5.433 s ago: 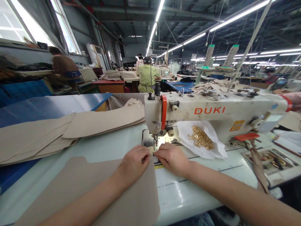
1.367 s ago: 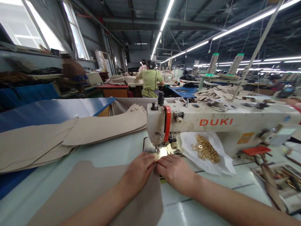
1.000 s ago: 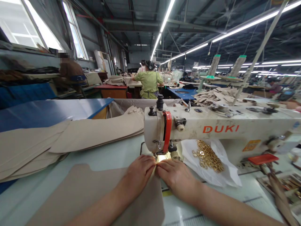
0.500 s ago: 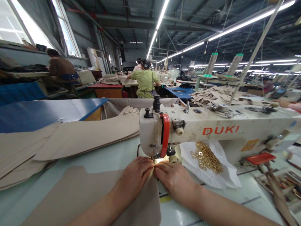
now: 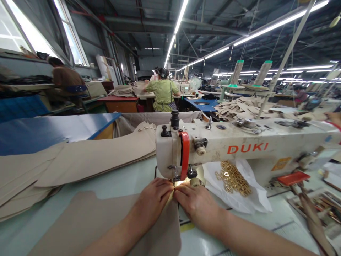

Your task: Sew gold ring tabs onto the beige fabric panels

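A flat beige panel (image 5: 103,220), leather or stiff fabric, lies on the table with its far edge at the needle of the white sewing machine (image 5: 170,153). My left hand (image 5: 156,197) is on the panel, fingers curled and pressed together at its edge. From the other side my right hand (image 5: 197,201) pinches at the same spot, its fingertips almost meeting the left ones. Both hands are just below the presser foot, lit by the machine's lamp. Fingers hide the exact spot under the needle and any small part held there.
A stack of beige panels (image 5: 98,156) lies to the left. Gold metal rings (image 5: 234,179) rest on a white plastic bag (image 5: 259,201) beneath the machine arm. At the right is a tray of tools (image 5: 325,202). A person in green (image 5: 162,92) works ahead.
The view has shifted slightly, so the machine appears a little further left. Both hands keep their place at the needle, and the panel shows no clear movement relative to it.
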`<act>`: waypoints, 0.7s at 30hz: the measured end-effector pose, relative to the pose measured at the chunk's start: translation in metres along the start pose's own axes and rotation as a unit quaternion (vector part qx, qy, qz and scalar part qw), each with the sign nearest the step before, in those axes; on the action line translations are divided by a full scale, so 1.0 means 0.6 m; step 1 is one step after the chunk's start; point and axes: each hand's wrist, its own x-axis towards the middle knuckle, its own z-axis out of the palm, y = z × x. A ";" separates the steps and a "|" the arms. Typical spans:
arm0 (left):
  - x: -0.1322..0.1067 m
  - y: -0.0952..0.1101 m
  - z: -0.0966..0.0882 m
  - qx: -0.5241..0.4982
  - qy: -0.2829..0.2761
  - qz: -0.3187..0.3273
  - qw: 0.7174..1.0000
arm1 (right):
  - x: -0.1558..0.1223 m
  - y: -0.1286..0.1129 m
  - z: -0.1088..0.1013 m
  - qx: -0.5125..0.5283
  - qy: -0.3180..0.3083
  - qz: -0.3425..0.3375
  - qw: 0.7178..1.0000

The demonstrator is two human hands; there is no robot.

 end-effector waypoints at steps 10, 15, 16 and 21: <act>-0.004 0.000 0.005 0.026 0.009 0.008 1.000 | -0.004 0.002 0.008 0.011 0.015 0.000 1.000; -0.003 0.003 0.003 0.044 -0.003 0.006 0.999 | -0.011 0.005 0.012 0.006 0.038 -0.008 0.999; -0.003 0.005 0.002 0.048 -0.003 0.009 0.999 | -0.013 0.005 0.011 0.004 0.046 -0.012 0.999; -0.010 0.009 -0.005 0.065 -0.021 0.031 0.997 | -0.021 0.004 -0.002 0.012 0.068 -0.056 0.996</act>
